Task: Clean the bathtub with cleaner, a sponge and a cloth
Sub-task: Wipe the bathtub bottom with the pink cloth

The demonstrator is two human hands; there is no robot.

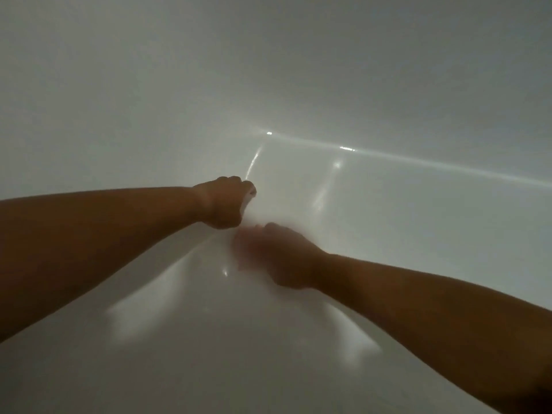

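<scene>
The view is hazy and dim. White bathtub [403, 222] surface fills the frame, with a bright crease running from the middle to the right edge. My left hand [222, 203] reaches in from the left, its fingers curled into a fist against the tub wall. A small pale thing [250, 196] shows at its fingertips; it looks like the cloth, but I cannot be sure. My right hand [279, 255] comes in from the lower right, just below and right of the left hand. It is blurred and close to the tub surface. No sponge or cleaner bottle is in view.
Light glints lie on the wet-looking tub floor [227, 339] between my forearms. The tub's curved wall [149, 100] rises on the left and at the top.
</scene>
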